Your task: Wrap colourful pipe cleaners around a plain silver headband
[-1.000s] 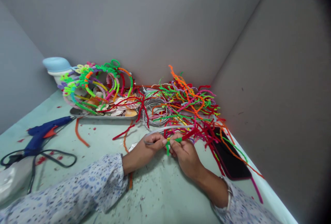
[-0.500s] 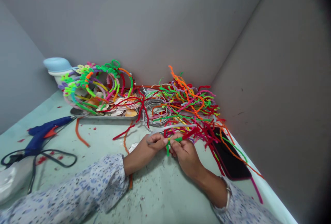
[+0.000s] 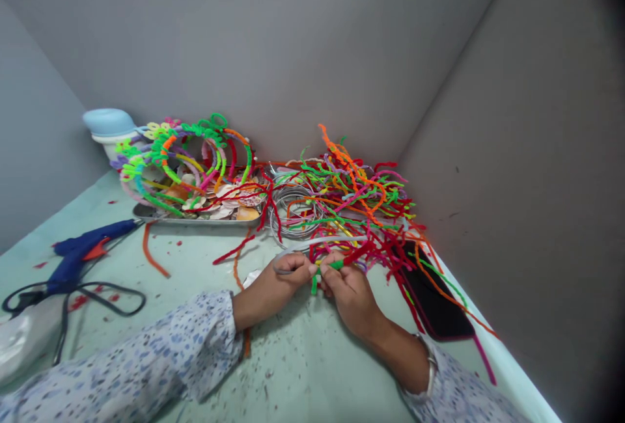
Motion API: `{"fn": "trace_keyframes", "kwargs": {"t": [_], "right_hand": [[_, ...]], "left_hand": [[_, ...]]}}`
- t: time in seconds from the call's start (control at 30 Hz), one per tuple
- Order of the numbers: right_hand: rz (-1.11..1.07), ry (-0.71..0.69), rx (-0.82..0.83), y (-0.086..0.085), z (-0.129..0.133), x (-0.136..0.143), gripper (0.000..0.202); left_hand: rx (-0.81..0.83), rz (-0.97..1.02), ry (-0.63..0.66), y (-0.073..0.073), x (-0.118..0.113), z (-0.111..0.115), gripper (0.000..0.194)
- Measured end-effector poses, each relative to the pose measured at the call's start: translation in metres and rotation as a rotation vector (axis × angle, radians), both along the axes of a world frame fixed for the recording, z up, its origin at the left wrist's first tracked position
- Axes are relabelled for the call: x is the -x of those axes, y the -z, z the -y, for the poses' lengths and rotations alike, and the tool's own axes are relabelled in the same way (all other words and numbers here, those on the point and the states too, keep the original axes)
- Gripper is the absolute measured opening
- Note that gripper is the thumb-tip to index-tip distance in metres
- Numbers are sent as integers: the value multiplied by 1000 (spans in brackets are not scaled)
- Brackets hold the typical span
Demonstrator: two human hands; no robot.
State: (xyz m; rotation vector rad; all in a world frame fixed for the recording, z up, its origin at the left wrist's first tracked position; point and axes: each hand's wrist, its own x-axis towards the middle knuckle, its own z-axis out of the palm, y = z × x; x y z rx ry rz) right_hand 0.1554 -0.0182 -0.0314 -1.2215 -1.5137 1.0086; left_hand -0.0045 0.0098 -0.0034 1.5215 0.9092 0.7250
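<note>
Close together above the middle of the table, both hands are closed on a curved hoop like a headband. Its bare light grey band (image 3: 319, 241) arcs behind the fingers, and part of it is wrapped in red pipe cleaner (image 3: 358, 254). My left hand (image 3: 283, 276) pinches the hoop, the grey band passing through its curled fingers. My right hand (image 3: 352, 293) pinches a green pipe cleaner (image 3: 336, 265) wound on the hoop beside the red part. A short green end (image 3: 314, 286) hangs down between the hands. The fingertips partly hide where they grip.
Behind my hands lie coiled wire (image 3: 295, 215) and a tangled heap of pipe cleaners (image 3: 361, 182). A metal tray (image 3: 209, 220) of shells bears finished-looking colourful hoops (image 3: 188, 140). A blue glue gun (image 3: 78, 257) with its cord lies left, a phone (image 3: 439, 306) right. A blue-capped bottle (image 3: 110, 125) stands behind.
The hanging green end has swung slightly left, and the grey band has shifted a little left. Both hands stay nearly in place, still gripping.
</note>
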Motion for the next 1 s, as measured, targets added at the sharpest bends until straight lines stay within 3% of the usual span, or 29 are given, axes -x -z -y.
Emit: {"fn": "trace_keyframes", "kwargs": {"t": [0.23, 0.43, 1.0], "right_hand": [[-4, 13, 0, -4, 0, 1, 27], [-5, 47, 22, -1, -2, -1, 30], [-28, 85, 18, -4, -3, 0, 32]], "left_hand": [[109, 89, -5, -5, 2, 2, 22], [34, 36, 2, -3, 2, 2, 5], [-126, -21, -170, -3, -4, 3, 6]]}}
